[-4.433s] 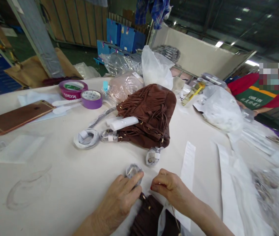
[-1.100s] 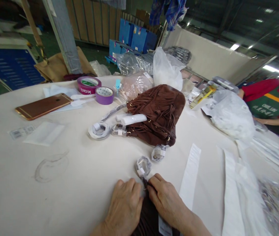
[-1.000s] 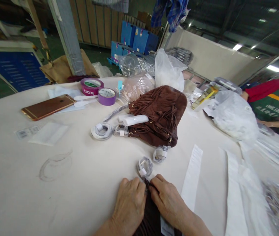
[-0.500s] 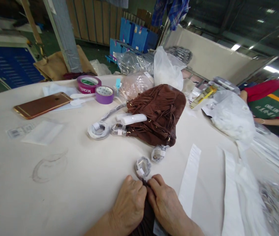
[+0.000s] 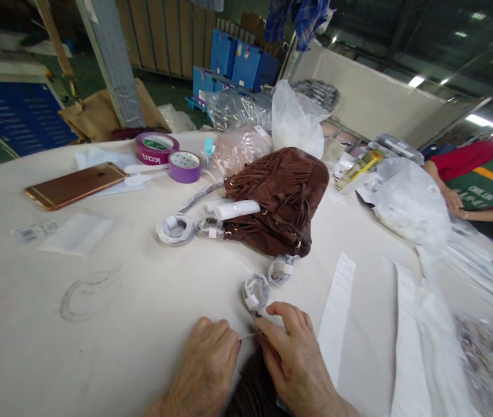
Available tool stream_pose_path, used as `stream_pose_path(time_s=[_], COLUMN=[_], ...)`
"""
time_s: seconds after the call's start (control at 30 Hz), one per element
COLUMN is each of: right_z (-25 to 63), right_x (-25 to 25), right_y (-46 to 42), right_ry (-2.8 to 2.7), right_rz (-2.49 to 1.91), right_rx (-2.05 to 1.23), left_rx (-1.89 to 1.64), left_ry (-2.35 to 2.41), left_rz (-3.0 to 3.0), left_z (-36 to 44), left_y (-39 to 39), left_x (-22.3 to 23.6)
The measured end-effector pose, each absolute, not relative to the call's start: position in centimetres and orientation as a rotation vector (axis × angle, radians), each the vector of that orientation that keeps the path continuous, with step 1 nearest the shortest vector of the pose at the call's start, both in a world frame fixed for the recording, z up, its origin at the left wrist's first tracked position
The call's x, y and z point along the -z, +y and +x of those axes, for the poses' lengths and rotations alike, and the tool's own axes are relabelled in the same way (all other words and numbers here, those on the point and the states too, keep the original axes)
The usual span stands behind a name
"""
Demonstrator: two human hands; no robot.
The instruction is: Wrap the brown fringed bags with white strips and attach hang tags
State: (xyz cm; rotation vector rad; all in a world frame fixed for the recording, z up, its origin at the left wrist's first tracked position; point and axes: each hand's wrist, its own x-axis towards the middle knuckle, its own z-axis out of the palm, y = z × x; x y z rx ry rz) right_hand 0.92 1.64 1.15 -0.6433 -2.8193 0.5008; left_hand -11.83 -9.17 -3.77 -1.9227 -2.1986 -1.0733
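Note:
A dark brown fringed piece (image 5: 252,388), probably a second bag, lies at the bottom edge between my hands, mostly cut off. My left hand (image 5: 207,359) is closed in a fist to its left, pinching one end of a thin pale strand (image 5: 249,335). This strand stretches across to my right hand (image 5: 292,353), whose fingers are bent around the top end of the brown piece, the index finger slightly raised. Just beyond the fingertips lies a plastic-wrapped metal ring (image 5: 256,292). Another wrapped fitting (image 5: 281,269) touches the brown fringed bag (image 5: 281,200) behind it.
Left on the table are a phone (image 5: 76,185), tape rolls (image 5: 184,167) and a clear packet (image 5: 76,231). A coiled wrapped strap (image 5: 175,229) lies beside the bag. White strips (image 5: 337,313) and plastic bags (image 5: 411,197) occupy the right side. A person (image 5: 467,179) stands at the far right.
My left hand has moved left, away from the right one, drawing the thin strand out between them. My right fingers have loosened and lifted a little. The wrapped ring has shifted slightly.

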Motion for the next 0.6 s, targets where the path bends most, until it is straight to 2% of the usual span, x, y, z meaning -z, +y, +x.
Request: stream_pose_path(time_s=[0.4,0.6], right_z=[0.13,0.05], right_x=[-0.56,-0.3], right_y=[1.57,1.58], right_ry=[-2.786,-2.766], right_rz=[-0.66,-0.7], right_rx=[-0.748,-0.756], left_rx=[1.063,1.068], left_ry=[-2.269,-2.255], left_rz=[-1.904,-1.901], left_z=[-11.95,-12.05], left_y=[-9.24,-9.13], left_x=[3.77,3.65])
